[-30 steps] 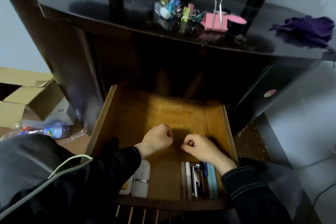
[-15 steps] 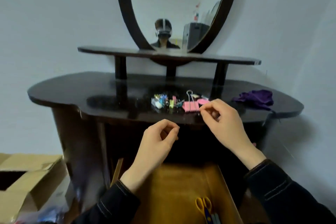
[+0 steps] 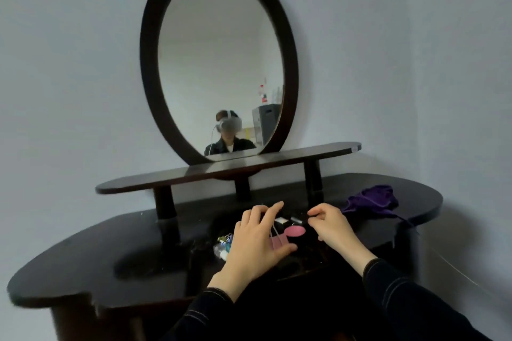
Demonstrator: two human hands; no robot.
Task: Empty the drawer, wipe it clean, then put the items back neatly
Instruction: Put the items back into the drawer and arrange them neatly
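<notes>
Only the one head view here, so here goes. You're looking at the top of a dark dressing table (image 3: 110, 257), and both your hands are out over the little heap of drawer stuff sitting in the middle of it. The drawer itself isn't in shot, it's below the bottom edge.

Your left hand (image 3: 256, 243) is released, fingers spread and fairly straight, hovering right over the pink binder clip (image 3: 276, 243). The clip shows in the gap between your thumb and fingers. Can't tell if you're actually touching it or just above it. Just left of that hand there's a bunch of small colourful clips (image 3: 224, 243) lying on the tabletop.

Your right hand (image 3: 331, 227) is curled up, thumb and forefinger tips pressed together. It's too blurry to tell whether anything tiny is pinched in there. Between your two hands sits a round pink-topped thing (image 3: 295, 230), and just behind it a small white piece (image 3: 281, 220).

A crumpled purple cloth (image 3: 372, 199) is lying on the tabletop to the right, near your right hand but not touching it.

Behind all that there's a raised shelf (image 3: 194, 174) on short posts with a big oval mirror (image 3: 219, 63) on top. In the glass you can see yourself in a dark top with a headset on.
</notes>
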